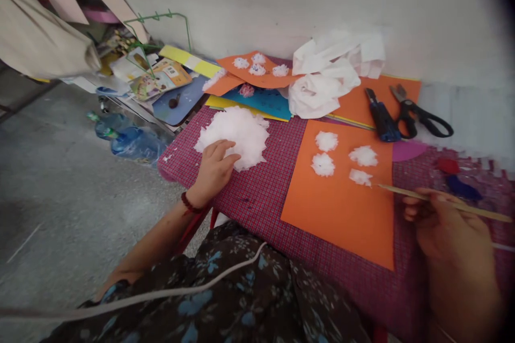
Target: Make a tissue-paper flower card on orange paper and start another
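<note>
My left hand point(215, 167) rests on the near edge of a heap of white tissue pieces point(241, 134), fingers curled and pinching into it. My right hand point(446, 228) grips a thin wooden stick point(442, 202) whose tip touches a small white tuft point(360, 177) on an orange paper sheet point(341, 209). Three other white tufts point(325, 141) lie on that sheet. Everything sits on a red checked cloth point(257, 198) over a low table.
Black scissors point(422, 113) and a blue tool point(380, 118) lie at the back right. Crumpled white tissue point(325, 83), coloured sheets and another orange sheet with tufts point(257, 72) lie along the wall. Books and plastic bottles point(129, 139) clutter the floor at left.
</note>
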Motion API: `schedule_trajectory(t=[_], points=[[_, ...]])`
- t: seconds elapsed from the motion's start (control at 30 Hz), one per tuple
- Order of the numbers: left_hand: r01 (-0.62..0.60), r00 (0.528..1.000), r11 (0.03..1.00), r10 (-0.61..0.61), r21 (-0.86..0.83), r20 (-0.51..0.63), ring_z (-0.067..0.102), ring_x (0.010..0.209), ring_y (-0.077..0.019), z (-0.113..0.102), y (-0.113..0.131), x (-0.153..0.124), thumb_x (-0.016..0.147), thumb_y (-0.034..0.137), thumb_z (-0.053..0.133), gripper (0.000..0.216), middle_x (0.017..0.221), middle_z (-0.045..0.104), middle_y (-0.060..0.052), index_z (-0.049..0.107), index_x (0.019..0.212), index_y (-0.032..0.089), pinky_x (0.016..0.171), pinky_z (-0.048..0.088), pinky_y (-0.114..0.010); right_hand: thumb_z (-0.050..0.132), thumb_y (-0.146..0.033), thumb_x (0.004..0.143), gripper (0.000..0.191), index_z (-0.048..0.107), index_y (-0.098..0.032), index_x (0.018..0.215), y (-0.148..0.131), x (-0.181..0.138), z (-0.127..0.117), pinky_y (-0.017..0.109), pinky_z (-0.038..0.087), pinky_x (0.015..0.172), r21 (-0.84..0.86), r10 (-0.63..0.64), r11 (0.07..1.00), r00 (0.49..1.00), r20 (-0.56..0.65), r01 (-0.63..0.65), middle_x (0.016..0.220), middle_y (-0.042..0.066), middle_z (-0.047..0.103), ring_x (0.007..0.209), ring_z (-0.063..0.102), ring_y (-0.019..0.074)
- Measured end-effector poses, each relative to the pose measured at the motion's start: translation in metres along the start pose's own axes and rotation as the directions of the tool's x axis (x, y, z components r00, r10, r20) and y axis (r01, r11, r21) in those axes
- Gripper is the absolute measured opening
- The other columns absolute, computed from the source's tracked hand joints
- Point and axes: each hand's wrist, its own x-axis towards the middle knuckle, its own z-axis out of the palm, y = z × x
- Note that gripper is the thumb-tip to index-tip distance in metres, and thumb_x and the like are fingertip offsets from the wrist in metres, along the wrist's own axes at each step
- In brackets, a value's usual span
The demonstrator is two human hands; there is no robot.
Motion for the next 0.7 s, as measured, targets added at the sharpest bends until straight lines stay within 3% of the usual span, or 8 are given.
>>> schedule_trajectory(t=[0.13, 0.23, 0.37, 0.53, 0.63, 0.7], points=[[-0.039, 0.999, 0.999, 0.040, -0.027, 0.025, 0.042, 0.138, -0.0296, 0.009, -0.010, 0.013, 0.089, 0.012, 0.058, 0.021, 0.139, 0.058, -0.006, 0.072, 0.097, 0.025, 0.114, 0.034, -0.053, 0.070, -0.043, 0.066, 0.015, 0.063, -0.030, 0.069, 0.000, -0.001, 0.000, 0.040, 0.033, 0.054, -0.001, -0.007, 1.000, 1.000, 0.003, 0.007, 0.072, 0.009, 0.058, 0.051, 0.050, 0.0177], [-0.008, 1.000, 0.993, 0.005, -0.116, -0.025, 0.044, 0.136, -0.0289, 0.008, -0.012, 0.020, 0.089, 0.020, 0.061, 0.009, 0.135, 0.060, -0.007, 0.070, 0.087, 0.023, 0.114, 0.035, -0.053, 0.069, -0.042, 0.067, 0.014, 0.063, -0.030, 0.069, 0.001, 0.000, 0.000, 0.039, 0.033, 0.054, 0.004, -0.005, 1.000, 1.000, -0.005, 0.005, 0.072, 0.009, 0.057, 0.052, 0.050, 0.0167], [0.080, 0.986, 0.964, -0.114, -0.252, -0.124, 0.057, 0.118, -0.0249, -0.007, 0.000, 0.027, 0.087, 0.024, 0.062, 0.010, 0.120, 0.066, -0.007, 0.063, 0.078, 0.022, 0.107, 0.041, -0.049, 0.071, -0.039, 0.066, 0.012, 0.065, -0.029, 0.068, 0.003, 0.001, 0.001, 0.040, 0.034, 0.054, 0.036, 0.008, 0.999, 1.000, -0.018, -0.007, 0.071, 0.010, 0.057, 0.052, 0.051, 0.0172], [0.229, 0.958, 0.911, -0.274, -0.343, -0.088, 0.061, 0.096, -0.0204, -0.024, 0.018, 0.033, 0.084, 0.022, 0.060, 0.012, 0.094, 0.068, -0.003, 0.057, 0.072, 0.022, 0.096, 0.046, -0.042, 0.073, -0.039, 0.070, 0.012, 0.067, -0.028, 0.069, 0.003, -0.001, 0.000, 0.040, 0.033, 0.053, 0.079, -0.007, 0.997, 1.000, -0.002, 0.008, 0.069, 0.009, 0.059, 0.051, 0.052, 0.0173], [0.339, 0.925, 0.792, -0.379, -0.508, 0.027, 0.055, 0.071, -0.0152, -0.026, 0.023, 0.041, 0.081, 0.024, 0.061, 0.014, 0.071, 0.059, 0.001, 0.055, 0.069, 0.021, 0.072, 0.048, -0.032, 0.073, -0.038, 0.072, 0.012, 0.068, -0.027, 0.073, 0.003, 0.000, -0.001, 0.039, 0.035, 0.053, 0.092, 0.012, 0.996, 1.000, 0.026, -0.014, 0.069, 0.009, 0.060, 0.049, 0.051, 0.0163], [0.413, 0.891, 0.600, -0.421, -0.685, 0.169, 0.048, 0.058, -0.0109, -0.025, 0.029, 0.048, 0.078, 0.027, 0.065, 0.016, 0.062, 0.053, 0.004, 0.054, 0.069, 0.020, 0.057, 0.042, -0.025, 0.071, -0.038, 0.074, 0.012, 0.069, -0.027, 0.076, 0.005, 0.001, -0.002, 0.036, 0.036, 0.051, 0.105, 0.030, 0.994, 0.998, 0.051, -0.035, 0.069, 0.009, 0.062, 0.048, 0.051, 0.0150]])
